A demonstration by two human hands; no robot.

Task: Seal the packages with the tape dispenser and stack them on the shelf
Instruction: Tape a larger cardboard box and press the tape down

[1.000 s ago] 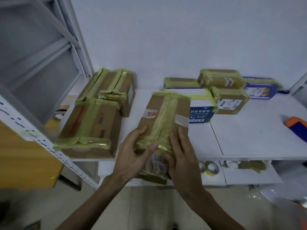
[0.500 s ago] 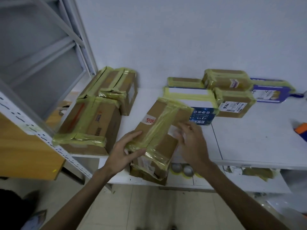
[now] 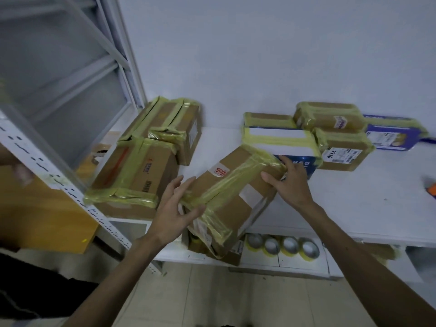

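A brown cardboard package [image 3: 236, 185] wrapped in yellow tape lies tilted and diagonal over the front edge of the white table [image 3: 354, 208]. My left hand [image 3: 174, 208] holds its near left corner, thumb across the front and fingers up the side. My right hand [image 3: 291, 182] grips its far right corner, thumb on top. An orange and blue tape dispenser [image 3: 431, 187] shows partly at the right edge. The grey metal shelf [image 3: 59, 180] stands to the left.
Two taped brown packages [image 3: 134, 175] [image 3: 174, 128] sit at the table's left end beside the shelf. Several taped boxes [image 3: 280, 140] [image 3: 342, 147] are grouped at the back right. Yellow tape rolls [image 3: 283, 246] line a lower ledge under the table.
The package has turned from lengthwise to diagonal and slid back over the table. My right hand went from its near end to its far right corner; my left hand shifted to the near left corner.
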